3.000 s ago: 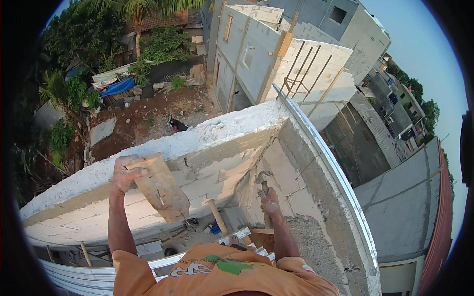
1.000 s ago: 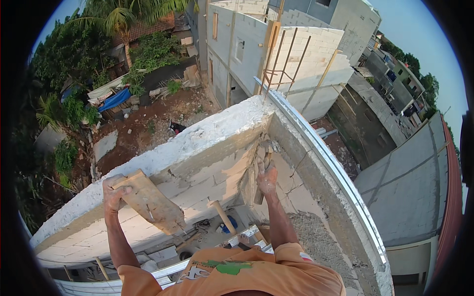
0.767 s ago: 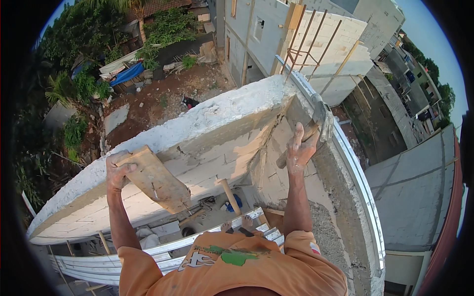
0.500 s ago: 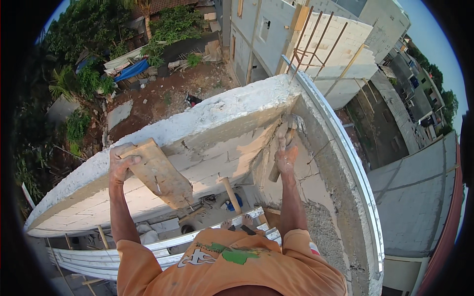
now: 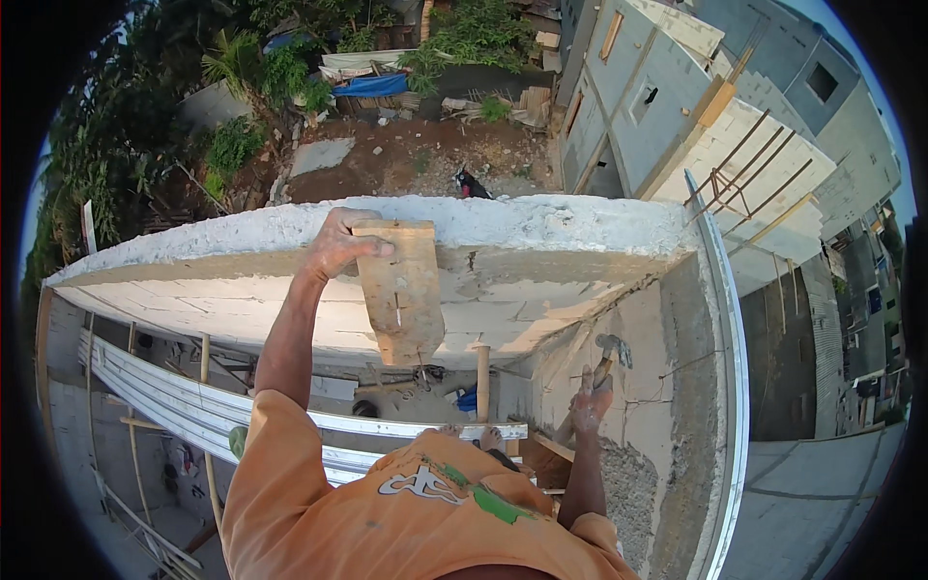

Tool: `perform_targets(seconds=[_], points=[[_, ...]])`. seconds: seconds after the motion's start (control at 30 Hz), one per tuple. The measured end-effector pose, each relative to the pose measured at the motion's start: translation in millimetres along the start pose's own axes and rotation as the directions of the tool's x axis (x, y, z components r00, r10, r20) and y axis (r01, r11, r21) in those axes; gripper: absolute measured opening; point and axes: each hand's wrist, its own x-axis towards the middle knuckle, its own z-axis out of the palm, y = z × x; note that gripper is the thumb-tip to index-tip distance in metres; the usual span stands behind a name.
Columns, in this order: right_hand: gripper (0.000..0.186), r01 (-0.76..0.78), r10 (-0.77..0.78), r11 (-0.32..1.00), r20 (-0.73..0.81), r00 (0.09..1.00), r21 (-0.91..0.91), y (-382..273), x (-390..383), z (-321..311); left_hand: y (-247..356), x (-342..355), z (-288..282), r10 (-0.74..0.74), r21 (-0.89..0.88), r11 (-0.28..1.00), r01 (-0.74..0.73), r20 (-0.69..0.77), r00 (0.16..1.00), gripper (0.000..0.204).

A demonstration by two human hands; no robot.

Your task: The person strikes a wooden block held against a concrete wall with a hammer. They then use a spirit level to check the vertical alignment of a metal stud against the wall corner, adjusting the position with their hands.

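Note:
My left hand (image 5: 340,247) is closed on the upper end of a short wooden board (image 5: 402,290), thumb across its front. The board hangs against the inner side of the concrete-topped wall (image 5: 541,224), its top edge close to the wall's rough upper surface. A nail (image 5: 397,307) sticks out of the board's middle, and another thin nail shows at its lower end. My right hand (image 5: 588,404) grips the handle of a hammer (image 5: 611,350), with its metal head up, beside the right-hand wall and apart from the board.
A long metal strip (image 5: 727,319) runs along the right wall's top. Below lie metal channels (image 5: 193,387), an upright wooden post (image 5: 483,382) and my bare feet (image 5: 490,438). Steel bars (image 5: 749,169) rise from the far corner. Past the wall, the ground drops away.
The view has turned, and the board now hangs more upright against the wall. My right hand has brought the hammer from the far corner back toward my body.

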Motion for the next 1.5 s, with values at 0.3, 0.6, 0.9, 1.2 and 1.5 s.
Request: perform_targets(seconds=[0.3,0.6,0.9,1.2,1.5], points=[[0.046,0.300,-0.263,0.897,0.151,0.953,-0.325,111,-56,16,7,-8,-4,0.000,0.085,0.996,-0.003,0.034,0.999,0.027],[0.038,0.098,0.067,0.905,0.367,0.928,-0.414,87,-99,-16,7,-71,19,0.089,0.159,0.984,-0.084,-0.021,0.996,0.024],[0.042,0.097,0.109,0.909,0.456,0.883,-0.406,98,-110,-20,-53,-170,53,-0.129,0.004,0.991,0.133,-0.203,0.971,0.024],[0.050,0.308,-0.100,0.802,0.393,0.914,-0.512,158,-92,2,-94,-205,76,-0.183,-0.070,0.983,0.171,-0.239,0.954,0.023],[0.044,0.087,-0.026,0.935,0.180,0.983,-0.344,97,-81,-11,-87,-198,90,-0.135,0.009,0.990,0.141,-0.247,0.960,0.019]])
